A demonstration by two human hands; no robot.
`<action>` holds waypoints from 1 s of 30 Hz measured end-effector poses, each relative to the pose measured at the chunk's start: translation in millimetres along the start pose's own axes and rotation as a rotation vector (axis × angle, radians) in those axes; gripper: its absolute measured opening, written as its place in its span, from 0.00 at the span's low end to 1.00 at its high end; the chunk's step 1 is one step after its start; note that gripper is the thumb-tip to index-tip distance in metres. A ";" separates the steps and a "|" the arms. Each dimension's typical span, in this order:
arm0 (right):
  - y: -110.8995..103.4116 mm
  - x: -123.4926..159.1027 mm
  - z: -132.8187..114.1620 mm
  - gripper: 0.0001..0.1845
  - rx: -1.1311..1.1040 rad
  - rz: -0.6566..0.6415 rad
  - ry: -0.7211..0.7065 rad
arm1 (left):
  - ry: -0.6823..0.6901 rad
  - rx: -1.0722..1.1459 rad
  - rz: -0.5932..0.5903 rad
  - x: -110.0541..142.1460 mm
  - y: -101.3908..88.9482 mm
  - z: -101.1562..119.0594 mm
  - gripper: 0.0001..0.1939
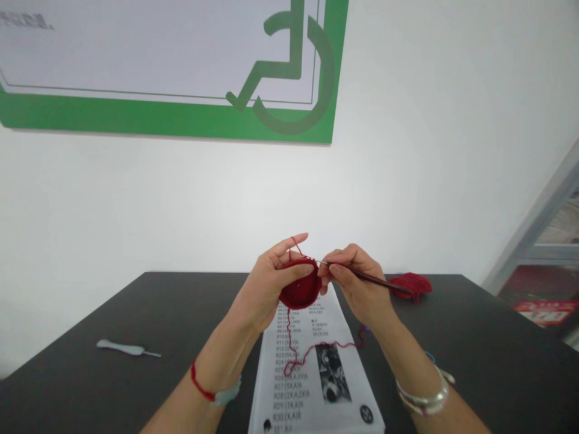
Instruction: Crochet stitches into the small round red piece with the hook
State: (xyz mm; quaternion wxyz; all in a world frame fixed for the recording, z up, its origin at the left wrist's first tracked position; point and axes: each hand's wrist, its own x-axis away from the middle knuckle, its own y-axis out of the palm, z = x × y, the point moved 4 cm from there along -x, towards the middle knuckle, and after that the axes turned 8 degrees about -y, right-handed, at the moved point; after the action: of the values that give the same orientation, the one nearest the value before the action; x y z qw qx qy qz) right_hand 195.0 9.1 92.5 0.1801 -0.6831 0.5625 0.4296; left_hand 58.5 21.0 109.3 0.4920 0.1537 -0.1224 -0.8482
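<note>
Over on the left, a pale-handled hook (122, 348) lies on the dark worktop (203, 361). The left hand (266, 280) pinches the round red crochet piece (299, 290) above the printed sheet (312, 386), its raised index finger looped with yarn. The right hand's (357, 280) fingers close around a dark-handled crochet hook (373, 278), its tip at the piece's upper edge; beyond sits a red yarn bundle (415, 284).

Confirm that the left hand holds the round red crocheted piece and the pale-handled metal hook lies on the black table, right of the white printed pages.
Wrong side: the head view shows the pale-handled metal hook lying left of the white printed pages. The rest stands.
</note>
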 end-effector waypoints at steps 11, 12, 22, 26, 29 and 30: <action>-8.7 1.7 -20.4 0.06 0.135 -0.109 -0.060 | -0.068 -0.041 0.009 -0.5 -8.0 2.8 0.24; -9.1 1.7 -21.8 0.06 0.144 -0.119 -0.059 | -0.079 -0.046 -0.007 -0.6 -8.3 2.5 0.23; -16.8 -0.2 -23.8 0.07 0.045 -0.163 0.068 | -0.159 -0.166 -0.105 -0.3 -14.9 1.8 0.19; -17.9 -2.0 -20.2 0.06 -0.080 -0.194 0.150 | -0.206 -0.204 -0.146 1.0 -14.8 1.6 0.20; -13.0 -3.4 -13.4 0.05 -0.226 -0.169 0.218 | -0.138 -0.256 -0.093 1.3 -10.4 2.1 0.18; -10.5 -3.4 -10.2 0.06 -0.262 -0.141 0.244 | -0.087 -0.273 -0.045 1.1 -8.5 2.3 0.18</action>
State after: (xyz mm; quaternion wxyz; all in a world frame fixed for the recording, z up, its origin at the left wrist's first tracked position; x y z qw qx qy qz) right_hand 208.6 7.0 98.4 0.0498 -0.7856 0.4700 0.3993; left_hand 50.3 24.3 108.2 0.4833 0.0511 -0.0237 -0.8736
